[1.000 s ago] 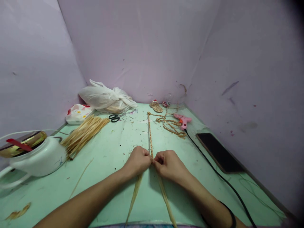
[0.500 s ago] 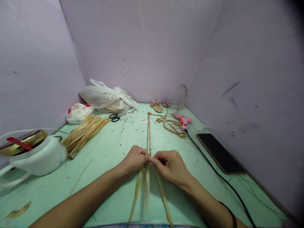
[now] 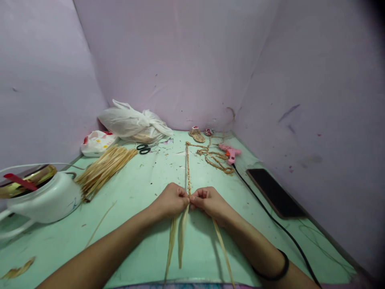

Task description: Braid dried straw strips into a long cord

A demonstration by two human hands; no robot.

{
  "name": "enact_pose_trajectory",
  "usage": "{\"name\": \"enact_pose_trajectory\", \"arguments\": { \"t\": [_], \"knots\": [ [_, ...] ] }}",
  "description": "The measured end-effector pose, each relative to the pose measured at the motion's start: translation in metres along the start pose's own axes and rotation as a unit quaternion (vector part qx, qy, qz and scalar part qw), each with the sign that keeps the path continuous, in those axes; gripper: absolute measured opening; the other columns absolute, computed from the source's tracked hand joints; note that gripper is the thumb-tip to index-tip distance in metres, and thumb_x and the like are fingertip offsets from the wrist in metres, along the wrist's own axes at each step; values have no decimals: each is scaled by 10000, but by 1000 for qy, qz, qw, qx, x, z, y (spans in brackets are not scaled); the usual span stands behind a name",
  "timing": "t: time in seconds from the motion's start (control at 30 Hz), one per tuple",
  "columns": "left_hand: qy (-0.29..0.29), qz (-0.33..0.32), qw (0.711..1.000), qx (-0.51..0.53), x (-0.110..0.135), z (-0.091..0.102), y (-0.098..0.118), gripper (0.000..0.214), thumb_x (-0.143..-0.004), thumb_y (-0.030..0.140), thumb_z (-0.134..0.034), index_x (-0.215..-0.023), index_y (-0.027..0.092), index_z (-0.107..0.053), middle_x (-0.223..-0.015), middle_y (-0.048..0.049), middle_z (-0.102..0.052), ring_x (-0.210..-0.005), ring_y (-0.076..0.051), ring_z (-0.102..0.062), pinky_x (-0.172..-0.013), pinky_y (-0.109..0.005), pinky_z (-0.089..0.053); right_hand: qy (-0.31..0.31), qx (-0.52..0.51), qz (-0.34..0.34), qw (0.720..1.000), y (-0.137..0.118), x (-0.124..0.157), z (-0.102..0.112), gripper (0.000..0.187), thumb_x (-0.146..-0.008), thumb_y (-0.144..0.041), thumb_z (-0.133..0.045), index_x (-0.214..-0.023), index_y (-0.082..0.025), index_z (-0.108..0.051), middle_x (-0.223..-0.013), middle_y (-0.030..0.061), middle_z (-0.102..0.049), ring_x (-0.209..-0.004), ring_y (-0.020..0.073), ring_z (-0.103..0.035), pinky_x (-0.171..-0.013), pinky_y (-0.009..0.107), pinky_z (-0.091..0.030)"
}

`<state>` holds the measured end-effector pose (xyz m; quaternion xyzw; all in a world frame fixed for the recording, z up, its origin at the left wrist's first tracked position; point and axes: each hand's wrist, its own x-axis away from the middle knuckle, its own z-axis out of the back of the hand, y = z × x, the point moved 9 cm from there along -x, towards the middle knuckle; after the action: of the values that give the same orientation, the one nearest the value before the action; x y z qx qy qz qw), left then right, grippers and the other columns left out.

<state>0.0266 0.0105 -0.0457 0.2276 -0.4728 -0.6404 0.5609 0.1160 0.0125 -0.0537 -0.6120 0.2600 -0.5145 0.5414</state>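
My left hand [image 3: 172, 200] and my right hand [image 3: 207, 202] meet at the middle of the green table [image 3: 141, 188], both pinched on the near end of a thin braided straw cord [image 3: 188, 168]. The braid runs straight away from me to a loose coil of braid [image 3: 215, 157] at the back. Three loose straw strands [image 3: 181, 239] hang from my fingers toward the near edge, two under the left hand and one [image 3: 221, 247] under the right.
A bundle of straw [image 3: 104, 168] lies at left beside a white pot [image 3: 45, 196] with a gold lid. Scissors [image 3: 143, 149], a white plastic bag [image 3: 134, 122], a pink glue gun [image 3: 230, 152] with black cable, and a dark phone [image 3: 275, 192] lie around.
A third strand has come down between my hands and now hangs in the middle. My right hand has drawn in closer to the left, its strand swinging out to the right.
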Motion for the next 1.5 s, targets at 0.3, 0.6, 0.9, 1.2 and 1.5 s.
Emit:
{"name": "enact_pose_trajectory", "arguments": {
  "t": [0.3,0.6,0.9,1.2,1.5],
  "knots": [
    [40,-33,989,-141,12,11,19,171,-579,166,-427,-415,158,-378,-416,47,-238,-435,-66,-239,-436,-215,-178,-8,-30,34,999,5,-4,-2,84,-555,-180,-578,-533,-133,-512,-426,-52,-480,-393,37,-341,-415,179,-233],
    [53,-31,971,-229,31,1,29,235,-687,239,-424,-504,149,-540,-455,3,-422,-455,-97,-362,-473,-219,-238,-13,-60,14,998,2,0,-4,85,-555,-198,-574,-540,-138,-515,-429,-39,-515,-361,26,-294,-381,183,-175],
    [34,-38,920,-390,45,-32,30,290,-728,206,-371,-860,102,-607,-706,-149,-617,-653,-226,-577,-619,-315,-395,-23,-92,-7,995,6,3,-5,177,-552,-280,-611,-565,-147,-495,-363,-84,-376,-322,17,-195,-356,202,-85],
    [0,-68,917,-394,47,-41,29,238,-669,177,-409,-763,98,-612,-690,-156,-623,-655,-234,-582,-618,-316,-396,-35,-67,-1,997,2,4,-9,138,-514,-219,-613,-537,-142,-500,-388,-63,-442,-361,23,-255,-381,187,-146],
    [150,22,980,-126,34,29,31,262,-745,305,-420,-735,129,-614,-595,-54,-584,-474,-118,-490,-487,-237,-344,-63,-112,-10,992,3,4,-10,165,-573,-269,-608,-598,-137,-511,-444,-48,-503,-314,11,-205,-348,202,-77]
  ]
}}
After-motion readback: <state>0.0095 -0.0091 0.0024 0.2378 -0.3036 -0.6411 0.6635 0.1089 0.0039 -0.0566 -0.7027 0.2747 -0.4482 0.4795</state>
